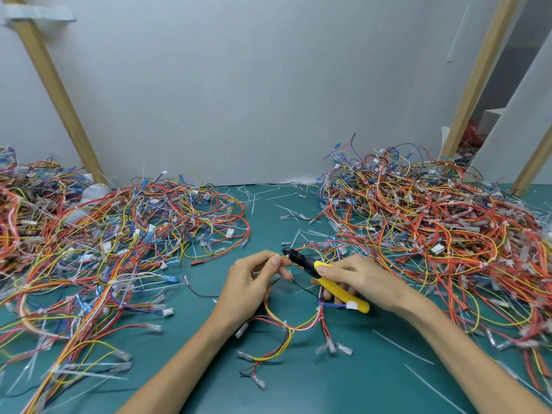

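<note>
A small wire harness point(294, 325) of red, yellow and white wires with clear terminal sleeves lies on the green mat between my arms. My left hand point(254, 283) pinches a part of this harness at the fingertips, lifted a little off the mat. My right hand point(363, 282) grips yellow-handled cutters point(331, 283). Their black jaws point(294, 253) sit at the wire right next to my left fingertips. Whether the jaws are closed on the wire or a tie is not clear.
A big heap of harnesses point(113, 243) covers the left of the green mat point(343, 380). A larger heap point(442, 231) fills the right. Cut white cable-tie ends point(401, 346) lie scattered on the mat. A white wall point(268, 100) with wooden struts point(56, 91) stands behind.
</note>
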{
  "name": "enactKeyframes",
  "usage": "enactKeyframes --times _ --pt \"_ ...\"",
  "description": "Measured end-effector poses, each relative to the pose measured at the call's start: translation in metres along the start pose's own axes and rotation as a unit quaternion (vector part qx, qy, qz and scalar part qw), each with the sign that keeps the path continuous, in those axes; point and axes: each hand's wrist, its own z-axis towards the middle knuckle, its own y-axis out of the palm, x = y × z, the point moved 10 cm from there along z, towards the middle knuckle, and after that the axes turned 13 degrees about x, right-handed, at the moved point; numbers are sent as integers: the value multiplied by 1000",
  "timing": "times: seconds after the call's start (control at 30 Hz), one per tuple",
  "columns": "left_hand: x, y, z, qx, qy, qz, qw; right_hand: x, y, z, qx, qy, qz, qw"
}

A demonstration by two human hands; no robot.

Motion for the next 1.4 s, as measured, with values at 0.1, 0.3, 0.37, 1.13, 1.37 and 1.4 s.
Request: enactKeyframes --times 0.1,0.3,0.37,1.13,1.37,1.4 --pt "0 1 0 -7 3 3 1000 0 1 0 -6 -6 1 1000" --pt "1 1 0 -3 12 19 1000 -1 3 -3 -28 16 24 999" --pt "1 1 0 3 11 16 1000 2 2 -4 -32 36 8 999" --pt "3 -1 0 10 6 9 1000 -5 -3 -1 70 -24 -123 990" --pt "2 -1 1 10 12 21 1000 -6 -4 1 90 -41 -141 985" --pt "2 -1 1 11 15 26 999 -7 -4 0 91 -42 -141 985"
